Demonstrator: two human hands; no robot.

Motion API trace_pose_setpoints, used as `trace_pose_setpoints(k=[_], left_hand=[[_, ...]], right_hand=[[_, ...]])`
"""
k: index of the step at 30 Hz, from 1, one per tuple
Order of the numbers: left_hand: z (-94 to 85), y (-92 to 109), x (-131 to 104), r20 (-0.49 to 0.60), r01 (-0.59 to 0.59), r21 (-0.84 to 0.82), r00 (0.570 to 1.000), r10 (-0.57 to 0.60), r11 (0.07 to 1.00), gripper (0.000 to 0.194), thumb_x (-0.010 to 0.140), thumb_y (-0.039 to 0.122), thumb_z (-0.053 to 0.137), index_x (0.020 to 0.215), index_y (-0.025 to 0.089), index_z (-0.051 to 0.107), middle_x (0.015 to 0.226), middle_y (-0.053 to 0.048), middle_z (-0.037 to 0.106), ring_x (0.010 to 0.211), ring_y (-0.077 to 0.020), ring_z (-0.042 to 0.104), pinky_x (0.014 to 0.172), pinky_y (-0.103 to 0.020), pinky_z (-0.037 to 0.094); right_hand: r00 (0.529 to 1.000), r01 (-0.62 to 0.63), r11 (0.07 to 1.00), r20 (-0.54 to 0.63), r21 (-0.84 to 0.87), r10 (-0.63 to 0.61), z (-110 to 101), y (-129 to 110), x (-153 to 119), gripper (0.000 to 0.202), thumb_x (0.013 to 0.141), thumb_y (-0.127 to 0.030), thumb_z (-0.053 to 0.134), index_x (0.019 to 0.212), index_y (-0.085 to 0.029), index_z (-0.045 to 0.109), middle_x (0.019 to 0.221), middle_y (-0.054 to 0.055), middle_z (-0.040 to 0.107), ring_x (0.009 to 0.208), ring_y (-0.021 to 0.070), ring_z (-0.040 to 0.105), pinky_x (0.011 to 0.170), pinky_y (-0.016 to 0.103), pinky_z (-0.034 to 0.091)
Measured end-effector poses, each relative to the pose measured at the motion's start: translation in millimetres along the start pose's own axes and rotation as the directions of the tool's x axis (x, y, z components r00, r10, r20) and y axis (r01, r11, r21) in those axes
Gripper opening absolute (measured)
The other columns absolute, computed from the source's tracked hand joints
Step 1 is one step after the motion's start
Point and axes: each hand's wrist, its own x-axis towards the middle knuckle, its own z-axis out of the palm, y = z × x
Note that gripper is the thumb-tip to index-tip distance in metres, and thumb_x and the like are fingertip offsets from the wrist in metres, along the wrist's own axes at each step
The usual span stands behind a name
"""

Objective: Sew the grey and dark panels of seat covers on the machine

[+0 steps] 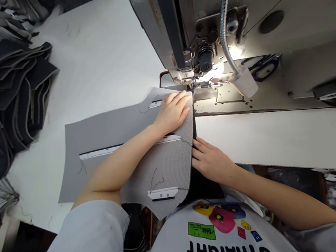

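Observation:
A large grey fabric panel (97, 130) with white strips and loose threads lies on the white table, its right edge running up to the needle area of a sewing machine (189, 85). My left hand (172, 112) rests flat on the panel just below the presser foot, fingers spread. At the panel's right edge, my right hand (210, 159) holds the edge, fingertips against it and partly under it. Black material (204, 185) shows beneath the panel and hangs toward my lap. One white strip (163, 194) is near the panel's lower corner.
Stacks of dark fabric pieces (12, 92) lie at the left of the white table (99, 49). Black-handled scissors (265, 67) rest on the machine bed. A lamp on a flexible metal neck (243, 81) hangs beside the needle. More material is at the lower right.

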Motion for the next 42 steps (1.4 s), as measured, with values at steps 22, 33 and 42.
trace_pose_setpoints(k=[22,33,42], left_hand=[[1.1,8.0,6.0,0.013,0.030,0.024,0.999,-0.031,0.999,0.049,0.101,0.026,0.037,0.145,0.011,0.051,0.158,-0.013,0.045,0.143,-0.0320,0.041,0.122,-0.050,0.032],[2.5,6.9,10.0,-0.015,0.019,0.026,1.000,-0.019,0.999,0.047,0.100,0.024,0.036,0.144,0.015,0.053,0.156,-0.013,0.047,0.141,-0.0293,0.043,0.121,-0.051,0.034],[4.0,6.4,10.3,-0.048,0.016,0.000,0.999,-0.016,1.000,0.047,0.101,0.031,0.037,0.141,0.015,0.056,0.155,-0.015,0.047,0.145,-0.0308,0.039,0.123,-0.052,0.031]], right_hand=[[1.000,0.001,0.999,0.021,0.045,-0.002,-4.1,7.8,-0.4,0.020,0.091,-0.014,0.062,0.106,-0.014,0.074,0.121,0.012,0.072,0.127,0.0300,0.059,0.112,0.047,0.049],[0.999,-0.022,0.999,0.026,0.029,0.021,-9.0,10.1,1.1,0.019,0.089,-0.009,0.058,0.098,-0.014,0.073,0.120,0.012,0.072,0.126,0.0295,0.059,0.111,0.047,0.048],[0.985,0.004,1.000,0.170,0.027,-0.009,-11.8,9.3,-0.9,0.037,0.081,-0.015,0.063,0.116,-0.008,0.072,0.131,0.021,0.065,0.133,0.0369,0.054,0.114,0.054,0.043]])
